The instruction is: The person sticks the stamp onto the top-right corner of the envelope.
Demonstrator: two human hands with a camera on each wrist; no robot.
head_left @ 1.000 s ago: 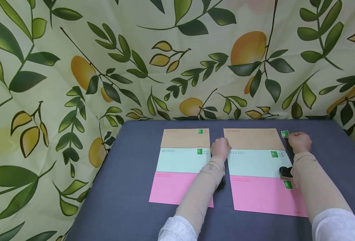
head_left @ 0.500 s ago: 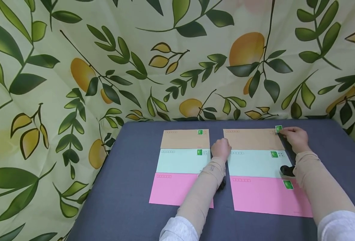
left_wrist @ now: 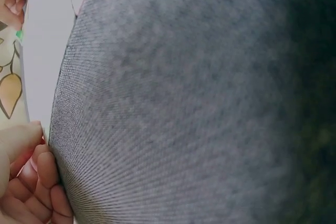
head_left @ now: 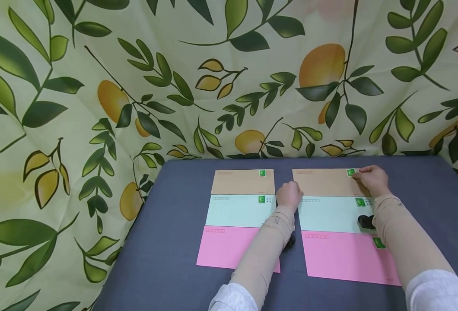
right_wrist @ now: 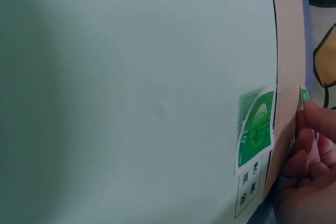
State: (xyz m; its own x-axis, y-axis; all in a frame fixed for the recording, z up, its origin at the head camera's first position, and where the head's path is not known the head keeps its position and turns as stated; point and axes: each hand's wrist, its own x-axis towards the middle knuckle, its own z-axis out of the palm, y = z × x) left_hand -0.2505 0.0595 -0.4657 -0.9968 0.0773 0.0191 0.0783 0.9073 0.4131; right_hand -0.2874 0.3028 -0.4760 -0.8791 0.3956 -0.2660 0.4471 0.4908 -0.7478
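Over the upper right corner of the right-hand tan envelope (head_left: 322,185), my right hand (head_left: 374,179) pinches a small green stamp (head_left: 351,172) between thumb and finger. The stamp lies at or just over the paper; the exact contact cannot be told. My left hand (head_left: 289,195) is at the left edge of the same row. In the left wrist view its thumb and finger grip a pale envelope edge (left_wrist: 44,85). Below are a light blue envelope (head_left: 330,218) with its stamp (head_left: 360,202) and a pink envelope (head_left: 341,259) with its stamp (head_left: 379,242), partly behind my right forearm.
To the left lies a second row: tan (head_left: 240,185), light blue (head_left: 233,211) and pink (head_left: 223,246) envelopes, the first two showing stamps. My left forearm covers part of the pink one. A dark cloth (head_left: 155,242) covers the table; a leaf-patterned curtain (head_left: 213,108) hangs behind.
My right hand has carried the stamp leftward, from beyond the tan envelope's right edge to over its upper right corner. My left hand has stayed at the envelope's left edge.
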